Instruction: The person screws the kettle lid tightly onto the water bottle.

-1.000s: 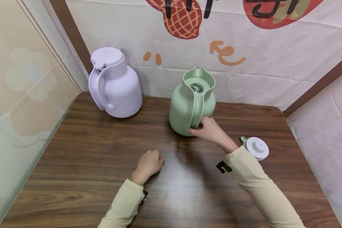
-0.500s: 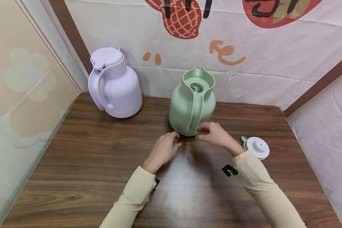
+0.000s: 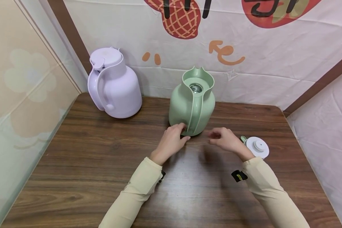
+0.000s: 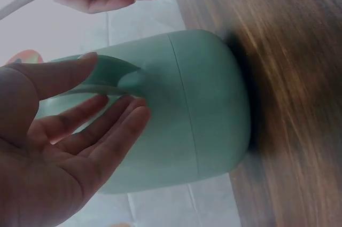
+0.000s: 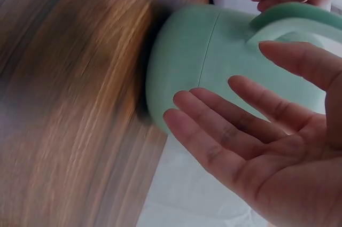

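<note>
A green thermos jug (image 3: 179, 106) stands upright near the back of the table with its top uncovered, showing a round metal-lined mouth. Its handle (image 3: 197, 109) faces me. At the lower end of the handle is my left hand (image 3: 171, 141), fingers loosely bent; in the left wrist view its thumb and fingers lie on either side of the handle (image 4: 115, 67). To the right of the jug, apart from it, my right hand (image 3: 225, 139) hovers with nothing in it. Its fingers (image 5: 214, 136) are relaxed and spread in the right wrist view.
A white lid (image 3: 257, 147) with a green tab lies at the right, just beyond my right wrist. At the back left stands a lidded lilac thermos jug (image 3: 123, 91). A printed fabric wall (image 3: 259, 85) runs behind the wooden table (image 3: 88, 158).
My right hand has let go of the jug's handle and moved right, away from it. My left hand has moved forward and right from the table to the handle's lower end.
</note>
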`<state>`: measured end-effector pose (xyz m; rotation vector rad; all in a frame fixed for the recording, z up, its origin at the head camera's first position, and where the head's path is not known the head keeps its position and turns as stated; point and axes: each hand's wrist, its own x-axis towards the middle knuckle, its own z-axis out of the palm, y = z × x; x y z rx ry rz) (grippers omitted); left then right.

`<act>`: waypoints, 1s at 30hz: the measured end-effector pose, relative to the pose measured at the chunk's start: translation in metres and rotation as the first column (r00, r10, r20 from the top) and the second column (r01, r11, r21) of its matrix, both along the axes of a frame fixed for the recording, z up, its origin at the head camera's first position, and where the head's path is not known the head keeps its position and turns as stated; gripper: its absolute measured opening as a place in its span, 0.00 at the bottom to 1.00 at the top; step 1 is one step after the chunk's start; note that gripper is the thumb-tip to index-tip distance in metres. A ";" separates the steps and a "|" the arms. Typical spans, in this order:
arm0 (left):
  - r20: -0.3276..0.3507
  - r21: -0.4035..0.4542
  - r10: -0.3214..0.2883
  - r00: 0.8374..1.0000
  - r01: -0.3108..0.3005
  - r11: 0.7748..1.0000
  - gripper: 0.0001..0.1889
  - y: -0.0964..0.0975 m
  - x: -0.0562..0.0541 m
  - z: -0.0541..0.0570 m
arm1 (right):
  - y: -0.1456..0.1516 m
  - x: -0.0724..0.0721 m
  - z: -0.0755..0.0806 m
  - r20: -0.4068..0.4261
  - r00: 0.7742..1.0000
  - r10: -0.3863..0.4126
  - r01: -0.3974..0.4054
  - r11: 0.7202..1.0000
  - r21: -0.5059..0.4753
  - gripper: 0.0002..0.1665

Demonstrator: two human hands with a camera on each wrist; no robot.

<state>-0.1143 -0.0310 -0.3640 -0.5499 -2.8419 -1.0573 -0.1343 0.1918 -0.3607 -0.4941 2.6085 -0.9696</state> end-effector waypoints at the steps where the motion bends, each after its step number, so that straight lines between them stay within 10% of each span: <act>1: -0.005 -0.003 -0.001 1.000 0.001 1.000 0.15 0.001 -0.001 0.001 | 0.003 0.000 0.000 -0.003 1.000 -0.005 0.005 1.000 0.002 0.11; 30: -0.029 -0.090 -0.025 0.999 0.022 0.996 0.14 0.008 -0.011 0.014 | 0.070 0.007 0.018 -0.040 0.986 -0.163 0.167 0.976 0.142 0.14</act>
